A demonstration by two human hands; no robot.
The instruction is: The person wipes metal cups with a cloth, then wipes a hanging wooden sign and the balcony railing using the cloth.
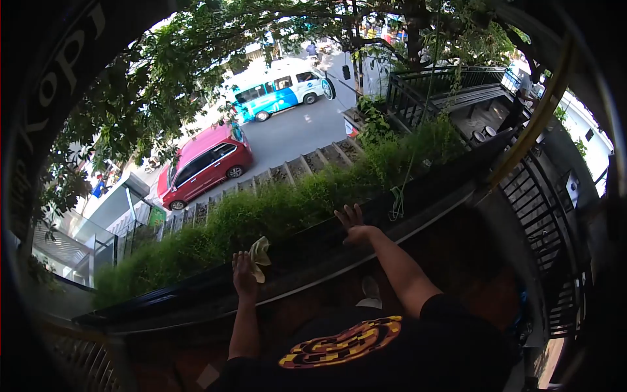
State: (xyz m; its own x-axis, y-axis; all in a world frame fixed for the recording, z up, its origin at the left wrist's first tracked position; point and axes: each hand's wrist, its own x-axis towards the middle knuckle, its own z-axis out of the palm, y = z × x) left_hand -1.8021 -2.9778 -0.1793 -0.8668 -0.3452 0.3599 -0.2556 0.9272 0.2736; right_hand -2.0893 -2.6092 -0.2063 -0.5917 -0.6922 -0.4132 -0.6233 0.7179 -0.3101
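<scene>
My left hand is at the dark ledge in front of me, holding a pale yellowish cloth that sticks out on the thumb side. How the fingers grip the cloth is partly hidden. Farther right, my right hand lies on the same ledge with its fingers spread and nothing in it. A thin green cord hangs over the ledge just right of that hand.
Green plants grow along the ledge's far side. Below are a red car and a white-and-blue van on the street. A black railing and yellow post stand right. Another person is at the upper right.
</scene>
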